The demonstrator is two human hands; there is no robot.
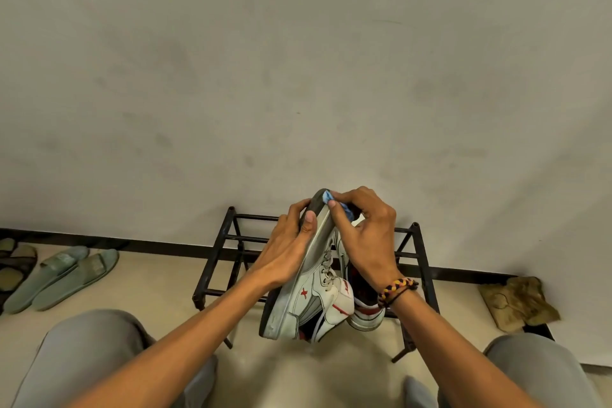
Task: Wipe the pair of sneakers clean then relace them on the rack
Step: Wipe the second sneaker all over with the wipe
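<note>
While the left grip (291, 238) holds the sneaker (308, 278), the right grip (361, 225) pinches a blue cloth (327, 197) at its toe.

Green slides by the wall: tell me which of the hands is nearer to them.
Left. The left hand grips the sneaker sole on the side facing the green slides; the right hand, pinching the blue cloth, is on the sneaker's far side.

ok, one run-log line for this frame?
phase: wiping | left hand: holds sneaker, toe up | right hand: pinches blue cloth at toe | second sneaker: on rack
</note>
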